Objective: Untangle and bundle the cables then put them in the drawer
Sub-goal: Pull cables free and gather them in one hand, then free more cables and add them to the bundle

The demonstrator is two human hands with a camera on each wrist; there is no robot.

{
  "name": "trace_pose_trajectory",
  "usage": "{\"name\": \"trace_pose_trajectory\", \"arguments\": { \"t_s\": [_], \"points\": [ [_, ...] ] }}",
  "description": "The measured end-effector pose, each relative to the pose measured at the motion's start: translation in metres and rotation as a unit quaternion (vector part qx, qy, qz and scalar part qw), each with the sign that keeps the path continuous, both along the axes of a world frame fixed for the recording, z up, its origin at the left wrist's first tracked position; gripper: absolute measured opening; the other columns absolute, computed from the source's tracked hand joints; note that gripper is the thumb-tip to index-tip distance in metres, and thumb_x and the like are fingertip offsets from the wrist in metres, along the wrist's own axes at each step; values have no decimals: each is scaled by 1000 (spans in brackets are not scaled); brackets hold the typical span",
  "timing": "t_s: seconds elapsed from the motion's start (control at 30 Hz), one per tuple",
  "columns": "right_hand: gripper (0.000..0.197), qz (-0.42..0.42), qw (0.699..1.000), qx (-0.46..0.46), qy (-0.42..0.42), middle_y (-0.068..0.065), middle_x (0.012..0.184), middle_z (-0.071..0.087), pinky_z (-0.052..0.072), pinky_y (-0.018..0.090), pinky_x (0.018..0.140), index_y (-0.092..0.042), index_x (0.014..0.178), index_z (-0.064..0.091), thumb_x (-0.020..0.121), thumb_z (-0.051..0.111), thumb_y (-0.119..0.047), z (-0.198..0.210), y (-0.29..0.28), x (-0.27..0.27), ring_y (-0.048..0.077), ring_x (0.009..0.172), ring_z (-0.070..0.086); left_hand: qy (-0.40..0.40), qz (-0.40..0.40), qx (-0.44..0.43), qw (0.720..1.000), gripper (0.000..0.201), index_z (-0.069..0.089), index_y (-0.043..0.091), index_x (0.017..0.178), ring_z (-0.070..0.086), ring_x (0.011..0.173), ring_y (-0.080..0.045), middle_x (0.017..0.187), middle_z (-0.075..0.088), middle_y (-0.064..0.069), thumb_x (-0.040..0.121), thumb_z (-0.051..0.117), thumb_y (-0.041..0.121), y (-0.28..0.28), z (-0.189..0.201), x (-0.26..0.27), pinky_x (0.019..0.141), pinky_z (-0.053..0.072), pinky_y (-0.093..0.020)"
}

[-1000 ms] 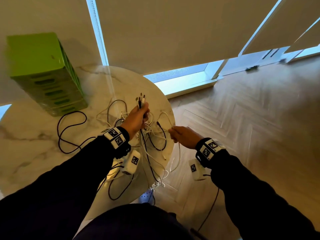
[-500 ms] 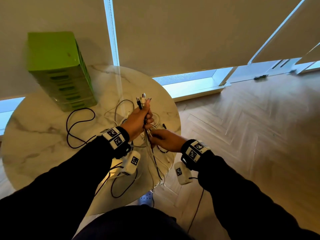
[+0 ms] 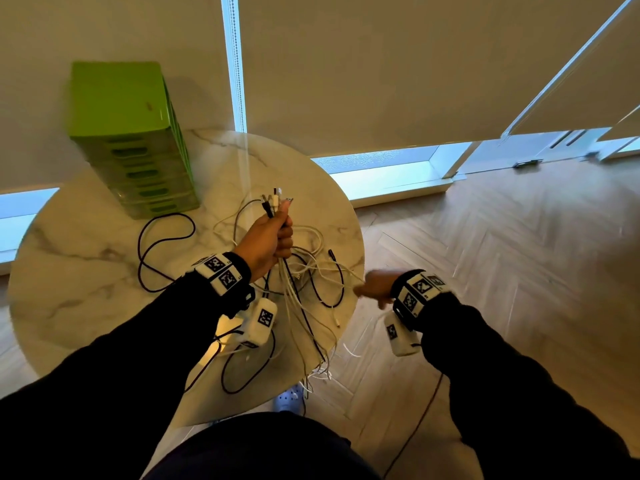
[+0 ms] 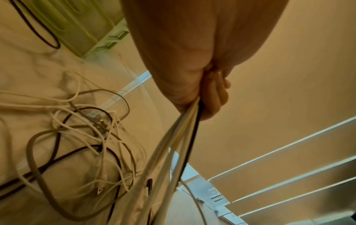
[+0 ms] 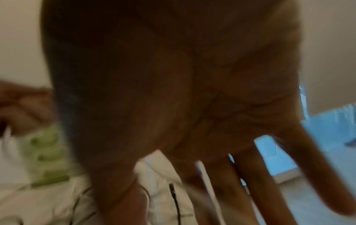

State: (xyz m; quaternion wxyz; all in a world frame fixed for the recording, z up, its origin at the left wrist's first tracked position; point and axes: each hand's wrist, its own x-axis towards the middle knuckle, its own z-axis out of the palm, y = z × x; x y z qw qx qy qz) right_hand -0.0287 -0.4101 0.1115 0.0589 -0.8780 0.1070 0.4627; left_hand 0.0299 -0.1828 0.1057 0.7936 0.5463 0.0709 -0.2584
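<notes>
Round desk (image 3: 86, 271) of glossy veined marble; green drawer unit (image 3: 138, 161) of smooth translucent plastic; black and white cables (image 3: 311, 282) rubber-sheathed; herringbone floor (image 3: 502, 271) of matt wood.

Wore black sleeves (image 3: 145, 341); white wristbands (image 3: 221, 273) with black square codes; white camera pods (image 3: 259, 322) hung beneath wrists.
</notes>
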Motion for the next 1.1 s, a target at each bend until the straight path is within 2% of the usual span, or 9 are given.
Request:
{"name": "trace_pose_trajectory", "arguments": {
  "t_s": [0.07, 0.13, 0.2, 0.3, 0.37, 0.5, 0.67, 0.9, 1.1],
  "points": [
    [83, 91, 990, -83, 74, 9, 135, 56, 46, 39, 95, -14, 137, 45, 78, 68, -68, -3, -1, -5, 27, 121, 55, -3, -38, -26, 999, 39, 45, 19, 74, 19, 49, -8, 57, 23, 8, 104, 46, 45, -2, 8, -3, 45, 18, -21],
    [123, 83, 994, 56, 32, 1, 165, 22, 32, 46, 115, -33, 158, 9, 64, 78, -72, -2, 9, -7, 26, 148, 28, -11, -80, -36, 996, 38, 46, 19, 75, 20, 50, -9, 58, 22, 6, 103, 47, 45, -6, 16, -6, 47, 21, -22],
    [123, 39, 967, 247, -49, -3, 167, 13, 23, 45, 121, -37, 157, 7, 65, 83, -64, 1, 31, -4, 21, 151, 19, -17, -111, -35, 993, 37, 46, 18, 75, 22, 52, -11, 59, 21, 5, 100, 51, 46, -10, 23, -10, 50, 26, -24],
    [82, 6, 935, 344, -83, -5, 151, 46, 29, 40, 120, -30, 145, 47, 76, 75, -64, -5, 68, 6, 14, 138, 42, -23, -156, -19, 987, 37, 48, 19, 76, 28, 54, -13, 59, 24, 4, 99, 52, 47, -12, 31, -14, 56, 33, -26],
    [47, 32, 932, 361, -26, -7, 119, 70, 37, 41, 116, -19, 107, 74, 84, 66, -59, -15, 78, 10, 10, 118, 59, -26, -181, -16, 983, 36, 48, 18, 77, 32, 53, -13, 58, 26, 4, 96, 54, 48, -6, 35, -12, 59, 39, -28],
    [43, 52, 940, 322, 96, 7, 86, 77, 45, 26, 89, -10, 58, 57, 94, 60, -34, -24, 61, 12, 17, 85, 67, -4, -186, -32, 982, 32, 50, 15, 79, 33, 53, -13, 59, 26, 4, 92, 57, 43, 18, 37, -5, 72, 52, -35],
    [45, 50, 985, 127, -103, 7, 64, 62, 44, 30, 67, -15, 58, 56, 95, 58, -41, -27, 30, 28, 20, 60, 56, -14, -58, -74, 995, 26, 44, 18, 82, 34, 54, -12, 61, 29, 5, 107, 42, 27, 31, 27, 3, 83, 51, -37],
    [29, 236, 960, 129, -81, 19, 113, 60, 35, 31, 76, -6, 107, 55, 100, 53, -34, -23, 83, 2, 33, 104, 59, -38, 153, -96, 983, 16, 42, 24, 92, 32, 57, -9, 71, 34, 6, 107, 43, 24, 31, 30, 17, 57, 37, -21],
    [67, 300, 941, 155, 14, 19, 139, 52, 41, 33, 88, -3, 151, 26, 100, 57, -35, -33, 131, -22, 34, 122, 53, -8, 146, 32, 989, 18, 40, 28, 91, 29, 62, -7, 76, 34, 8, 104, 51, 25, 25, 0, 13, 61, 28, -25]
  ]
}}
